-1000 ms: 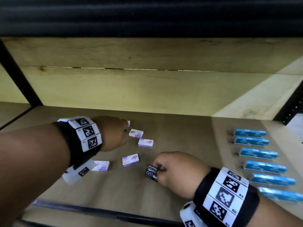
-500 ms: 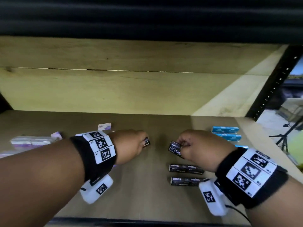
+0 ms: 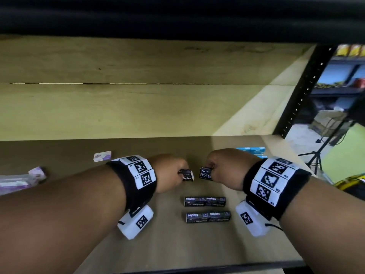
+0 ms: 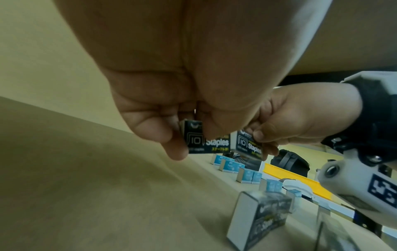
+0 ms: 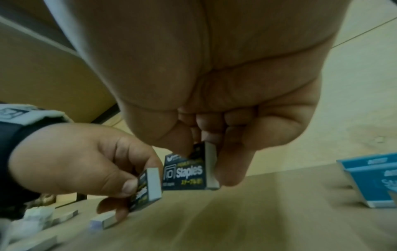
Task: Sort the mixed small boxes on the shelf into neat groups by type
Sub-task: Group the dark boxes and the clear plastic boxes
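Two small black cardboard staple boxes (image 3: 186,175) (image 3: 205,173) held just behind two black rows (image 3: 205,201) on wooden shelf (image 3: 177,244), likely starting third row. Left hand (image 3: 169,173) pinches one, right hand (image 3: 223,167) other. Blue boxes (image 3: 250,150) right of rows, purple boxes (image 3: 102,156) left. Path unobstructed.

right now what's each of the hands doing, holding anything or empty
Left hand: pinching a black staples box, held above the shelf.
Right hand: pinching another black staples box, also held up.
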